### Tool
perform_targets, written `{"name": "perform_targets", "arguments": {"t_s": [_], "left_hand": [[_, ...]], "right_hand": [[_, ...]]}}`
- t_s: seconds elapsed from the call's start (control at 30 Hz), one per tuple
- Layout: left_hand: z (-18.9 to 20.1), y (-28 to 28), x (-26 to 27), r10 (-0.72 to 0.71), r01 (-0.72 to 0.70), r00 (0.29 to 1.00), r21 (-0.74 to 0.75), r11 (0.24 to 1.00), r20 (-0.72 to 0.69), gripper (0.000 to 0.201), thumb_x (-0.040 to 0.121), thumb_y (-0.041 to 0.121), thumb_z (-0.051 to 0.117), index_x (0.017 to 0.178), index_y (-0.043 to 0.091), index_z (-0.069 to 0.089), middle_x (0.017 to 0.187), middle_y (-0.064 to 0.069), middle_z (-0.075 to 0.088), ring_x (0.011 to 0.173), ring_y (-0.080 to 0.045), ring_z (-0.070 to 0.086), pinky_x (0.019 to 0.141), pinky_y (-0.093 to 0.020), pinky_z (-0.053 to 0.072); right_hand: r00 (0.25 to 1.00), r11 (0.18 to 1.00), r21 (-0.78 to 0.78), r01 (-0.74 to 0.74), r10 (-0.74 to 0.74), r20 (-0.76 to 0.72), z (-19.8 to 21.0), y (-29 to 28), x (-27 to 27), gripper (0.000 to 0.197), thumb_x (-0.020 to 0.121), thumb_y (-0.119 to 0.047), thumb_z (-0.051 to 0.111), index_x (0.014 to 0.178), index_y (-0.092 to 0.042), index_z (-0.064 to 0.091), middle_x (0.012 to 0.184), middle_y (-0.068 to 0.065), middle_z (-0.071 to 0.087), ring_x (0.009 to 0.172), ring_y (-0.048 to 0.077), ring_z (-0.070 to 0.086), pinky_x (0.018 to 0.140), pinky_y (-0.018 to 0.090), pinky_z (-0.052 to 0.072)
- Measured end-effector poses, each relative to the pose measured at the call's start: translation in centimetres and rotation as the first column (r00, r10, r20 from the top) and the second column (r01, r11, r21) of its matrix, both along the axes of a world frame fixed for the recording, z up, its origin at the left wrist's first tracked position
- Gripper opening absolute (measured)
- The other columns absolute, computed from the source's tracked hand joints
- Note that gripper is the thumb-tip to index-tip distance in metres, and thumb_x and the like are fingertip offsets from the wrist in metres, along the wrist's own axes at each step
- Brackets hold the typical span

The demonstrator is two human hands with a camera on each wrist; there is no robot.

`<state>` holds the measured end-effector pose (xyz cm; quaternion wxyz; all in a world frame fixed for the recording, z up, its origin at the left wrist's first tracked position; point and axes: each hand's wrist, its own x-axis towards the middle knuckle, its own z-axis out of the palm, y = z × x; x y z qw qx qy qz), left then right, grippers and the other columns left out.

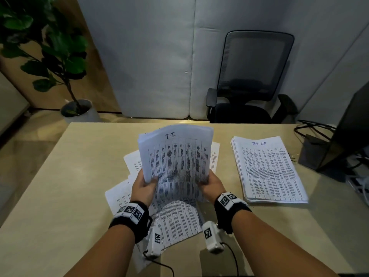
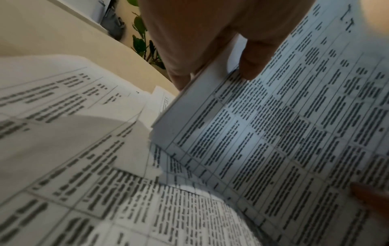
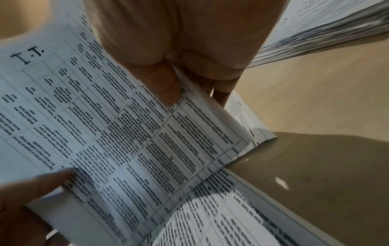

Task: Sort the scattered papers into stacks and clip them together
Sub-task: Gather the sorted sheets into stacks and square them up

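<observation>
I hold a sheaf of printed table sheets headed "I.T." [image 1: 177,156] upright above the desk, its lower edge standing on the loose papers. My left hand [image 1: 144,183] pinches its left edge, thumb on the front [image 2: 255,61]. My right hand [image 1: 212,184] pinches the right edge, thumb on the front [image 3: 164,83]. Scattered printed sheets [image 1: 177,220] lie under and around the sheaf, fanned to the left [image 2: 63,116] and toward me. A squared stack headed "TASK LIST" [image 1: 267,168] lies flat to the right [image 3: 328,33]. No clip shows in any view.
The light wooden desk [image 1: 60,186] has bare surface on the left and between the piles. A black monitor stand [image 1: 323,152] with cables sits at the far right. Beyond the desk are a mesh office chair [image 1: 251,76] and a potted plant [image 1: 60,56].
</observation>
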<state>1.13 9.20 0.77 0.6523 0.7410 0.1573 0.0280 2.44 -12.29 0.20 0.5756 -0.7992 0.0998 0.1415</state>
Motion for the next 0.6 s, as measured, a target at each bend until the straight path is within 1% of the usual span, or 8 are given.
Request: {"name": "perform_targets", "arguments": {"t_s": [0.07,0.17,0.23,0.3,0.4,0.47,0.5,0.6], "left_hand": [[-0.2,0.1,0.7,-0.025,0.026,0.999,0.048,0.998,-0.026,0.033,0.096,0.012,0.054,0.119,0.035,0.047,0.093,0.008,0.060,0.079,-0.013,0.056,0.062,-0.023,0.047],[0.4,0.3,2.8,0.002,-0.002,1.000,0.060,0.998,0.002,0.023,0.095,0.018,0.055,0.118,0.024,0.056,0.089,0.002,0.063,0.079,-0.023,0.060,0.068,-0.034,0.051],[0.4,0.3,4.5,0.037,-0.038,0.999,0.023,0.999,0.031,0.028,0.095,0.020,0.057,0.123,0.022,0.057,0.101,0.003,0.067,0.090,-0.022,0.063,0.076,-0.033,0.050],[0.4,-0.5,5.6,0.053,-0.052,0.998,-0.040,0.998,0.016,0.037,0.093,0.025,0.059,0.129,0.023,0.053,0.119,0.003,0.064,0.106,-0.023,0.061,0.088,-0.036,0.048],[0.1,-3.1,6.2,0.035,-0.037,0.992,-0.009,0.999,-0.120,0.064,0.091,0.038,0.058,0.147,0.023,0.030,0.150,-0.001,0.040,0.134,-0.029,0.042,0.106,-0.047,0.036],[-0.4,-5.3,6.0,0.044,-0.035,0.969,0.042,0.998,-0.242,0.076,0.091,0.041,0.057,0.152,0.021,0.017,0.156,-0.006,0.026,0.141,-0.034,0.030,0.112,-0.051,0.029],[-0.7,-6.4,5.8,0.041,-0.029,0.957,0.047,0.998,-0.288,0.079,0.088,0.045,0.057,0.151,0.022,0.016,0.156,-0.007,0.027,0.140,-0.037,0.031,0.111,-0.054,0.031],[-1.5,-9.3,5.7,-0.081,0.058,0.936,-0.076,0.995,-0.342,0.072,0.080,0.056,0.052,0.142,0.024,0.033,0.143,-0.008,0.047,0.127,-0.037,0.049,0.100,-0.054,0.045]], "right_hand": [[1.000,1.000,-0.009,0.000,0.000,0.013,0.2,-0.8,0.2,0.033,0.088,-0.002,0.058,0.118,-0.016,0.055,0.111,0.001,0.064,0.105,0.019,0.059,0.095,0.034,0.048],[0.993,0.990,0.113,0.080,-0.088,0.072,1.1,-2.4,0.9,0.013,0.088,-0.007,0.061,0.099,-0.012,0.063,0.100,0.006,0.069,0.093,0.023,0.065,0.087,0.039,0.054],[0.979,0.938,0.304,0.168,-0.194,0.058,1.8,-3.3,1.2,0.009,0.089,-0.001,0.060,0.091,-0.009,0.063,0.087,0.007,0.067,0.080,0.025,0.063,0.076,0.039,0.055],[0.963,0.833,0.500,0.236,-0.269,-0.005,2.3,-3.7,1.5,0.012,0.089,0.001,0.059,0.096,-0.006,0.064,0.083,0.008,0.065,0.076,0.026,0.061,0.075,0.040,0.054],[0.938,0.700,0.638,0.321,-0.326,-0.115,2.5,-4.0,1.3,0.013,0.085,-0.001,0.065,0.096,-0.008,0.063,0.077,0.005,0.066,0.075,0.025,0.063,0.073,0.038,0.055],[0.928,0.659,0.659,0.364,-0.320,-0.192,2.1,-4.2,0.7,0.013,0.083,-0.005,0.067,0.092,-0.010,0.060,0.082,0.006,0.065,0.079,0.026,0.064,0.070,0.037,0.057],[0.923,0.667,0.639,0.382,-0.309,-0.229,1.9,-4.3,0.2,0.011,0.086,-0.005,0.065,0.091,-0.011,0.059,0.083,0.007,0.065,0.078,0.026,0.064,0.069,0.037,0.057],[0.887,0.797,0.395,0.456,-0.372,-0.274,-0.3,-6.0,-0.3,0.007,0.089,-0.007,0.062,0.086,-0.012,0.058,0.085,0.012,0.067,0.073,0.026,0.065,0.069,0.039,0.058]]}}
